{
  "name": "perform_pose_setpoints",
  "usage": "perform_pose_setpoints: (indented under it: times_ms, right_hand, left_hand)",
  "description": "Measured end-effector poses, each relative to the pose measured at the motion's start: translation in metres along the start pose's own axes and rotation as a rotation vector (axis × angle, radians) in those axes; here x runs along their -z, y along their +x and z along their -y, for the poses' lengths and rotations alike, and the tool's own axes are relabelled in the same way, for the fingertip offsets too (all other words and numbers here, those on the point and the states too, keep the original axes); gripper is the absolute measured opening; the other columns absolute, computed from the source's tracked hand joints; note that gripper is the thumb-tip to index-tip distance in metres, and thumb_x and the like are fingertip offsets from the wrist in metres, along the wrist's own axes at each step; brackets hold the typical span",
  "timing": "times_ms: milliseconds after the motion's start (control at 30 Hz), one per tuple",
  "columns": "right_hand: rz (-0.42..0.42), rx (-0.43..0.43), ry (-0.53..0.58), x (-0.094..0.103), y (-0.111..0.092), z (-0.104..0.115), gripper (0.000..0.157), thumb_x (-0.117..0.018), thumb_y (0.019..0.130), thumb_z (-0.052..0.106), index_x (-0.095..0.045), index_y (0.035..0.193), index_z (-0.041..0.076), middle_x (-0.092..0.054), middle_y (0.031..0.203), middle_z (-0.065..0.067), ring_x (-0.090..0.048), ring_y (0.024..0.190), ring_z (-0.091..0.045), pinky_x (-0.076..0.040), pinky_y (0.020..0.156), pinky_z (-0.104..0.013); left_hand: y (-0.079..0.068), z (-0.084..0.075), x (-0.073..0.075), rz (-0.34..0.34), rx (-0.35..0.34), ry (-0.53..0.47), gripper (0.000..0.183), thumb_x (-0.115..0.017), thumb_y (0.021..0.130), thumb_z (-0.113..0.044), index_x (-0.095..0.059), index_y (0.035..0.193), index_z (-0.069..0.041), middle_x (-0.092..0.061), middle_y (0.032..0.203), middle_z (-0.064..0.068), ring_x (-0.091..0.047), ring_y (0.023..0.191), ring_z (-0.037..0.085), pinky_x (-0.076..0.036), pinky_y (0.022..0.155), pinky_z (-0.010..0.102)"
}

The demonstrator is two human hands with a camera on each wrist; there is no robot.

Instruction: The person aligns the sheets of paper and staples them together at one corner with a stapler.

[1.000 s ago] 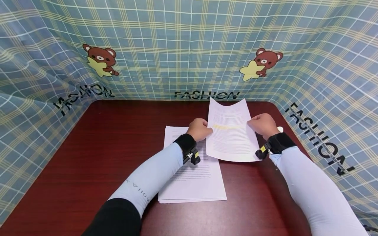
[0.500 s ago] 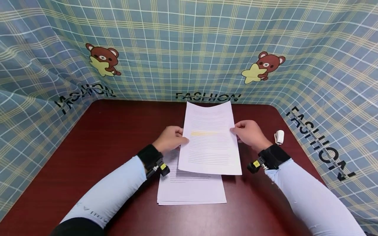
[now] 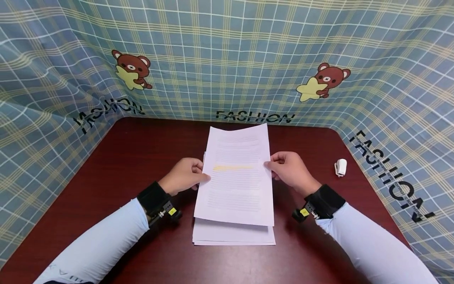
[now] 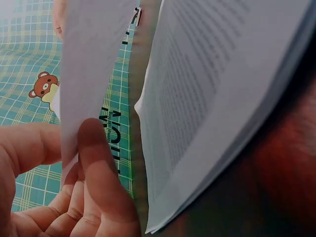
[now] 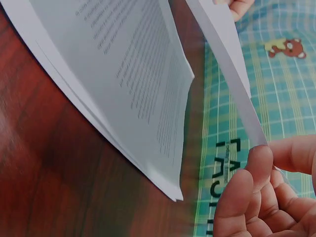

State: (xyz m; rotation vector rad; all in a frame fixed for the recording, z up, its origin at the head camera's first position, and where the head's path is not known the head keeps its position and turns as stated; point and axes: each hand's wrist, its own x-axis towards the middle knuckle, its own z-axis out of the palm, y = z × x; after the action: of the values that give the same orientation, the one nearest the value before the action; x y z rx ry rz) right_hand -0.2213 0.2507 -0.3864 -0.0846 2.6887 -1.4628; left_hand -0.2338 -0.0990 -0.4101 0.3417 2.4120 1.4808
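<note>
A printed sheet of paper [image 3: 235, 193] with a yellow highlighted line is held up above a stack of printed paper [image 3: 234, 236]. My left hand [image 3: 186, 174] pinches its left edge between thumb and fingers, and my right hand [image 3: 289, 169] pinches the right edge. The sheet bows slightly at its top and hides most of the stack. In the left wrist view, a gap separates the held sheet [image 4: 91, 64] from the stack [image 4: 192, 98]. The right wrist view shows the raised sheet [image 5: 232, 79] edge-on, beside the text of the lower stack [image 5: 128, 89].
A small white stapler-like object [image 3: 341, 167] lies on the dark red table [image 3: 142, 157], right of my right hand. A plaid curtain [image 3: 234, 59] with printed bears stands behind the table and along both sides.
Both hands have carried the highlighted sheet left and nearer, from the stack's right side to over the stack. The white object, earlier partly hidden by my right wrist, now shows fully.
</note>
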Motion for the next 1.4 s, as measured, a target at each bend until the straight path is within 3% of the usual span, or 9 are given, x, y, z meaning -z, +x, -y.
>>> perform_pose_setpoints:
  times_ms: [167,300,600,767,1033,1400]
  right_hand:
    - [0.023,-0.014,-0.002,-0.008,-0.006,0.0,0.022,-0.07,0.098,0.024,-0.07,0.106,0.004,-0.073,0.09,-0.012,-0.066,0.073,-0.028,-0.06,0.07,-0.038]
    - [0.038,-0.007,-0.015,-0.013,-0.008,-0.005,0.023,-0.073,0.097,0.023,-0.071,0.106,0.002,-0.073,0.089,-0.012,-0.067,0.073,-0.027,-0.06,0.068,-0.035]
    - [0.051,-0.037,-0.015,-0.027,-0.012,-0.018,0.019,-0.079,0.092,0.024,-0.073,0.099,0.008,-0.073,0.083,-0.01,-0.066,0.073,-0.029,-0.059,0.068,-0.038]
    - [0.052,-0.041,-0.038,-0.031,-0.014,-0.024,0.018,-0.08,0.092,0.025,-0.073,0.098,0.009,-0.072,0.08,-0.009,-0.065,0.071,-0.029,-0.058,0.066,-0.038]
    - [0.055,-0.064,-0.07,-0.032,-0.018,-0.027,0.018,-0.08,0.092,0.024,-0.073,0.098,0.008,-0.072,0.082,-0.014,-0.063,0.068,-0.023,-0.054,0.06,-0.034]
    - [0.037,-0.047,-0.134,-0.033,-0.018,-0.033,0.014,-0.081,0.09,0.02,-0.074,0.095,0.01,-0.073,0.08,-0.011,-0.065,0.066,-0.022,-0.055,0.059,-0.033]
  left_hand:
    - [-0.013,0.006,0.002,0.026,0.007,0.014,0.029,-0.081,0.087,-0.013,-0.066,0.107,0.001,-0.068,0.074,0.007,-0.061,0.067,0.021,-0.059,0.061,0.043]
    - [-0.018,0.008,0.002,0.026,0.015,0.031,0.026,-0.081,0.087,-0.015,-0.068,0.104,-0.001,-0.071,0.075,0.006,-0.063,0.066,0.022,-0.056,0.058,0.041]
    - [-0.024,0.016,-0.001,0.083,0.021,0.07,0.018,-0.081,0.086,-0.014,-0.07,0.093,-0.002,-0.075,0.073,0.005,-0.07,0.067,0.027,-0.053,0.054,0.039]
    - [-0.028,0.021,-0.003,0.128,0.014,0.096,0.015,-0.082,0.085,-0.015,-0.072,0.087,-0.004,-0.074,0.07,0.005,-0.07,0.064,0.023,-0.051,0.056,0.033]
    - [-0.031,0.022,-0.006,0.127,0.048,0.171,0.017,-0.084,0.084,-0.019,-0.072,0.083,-0.008,-0.072,0.066,0.003,-0.069,0.061,0.021,-0.037,0.05,0.025]
    - [-0.032,0.025,-0.006,0.117,0.036,0.24,0.018,-0.083,0.084,-0.021,-0.07,0.078,-0.011,-0.07,0.061,0.0,-0.071,0.061,0.021,-0.036,0.051,0.024]
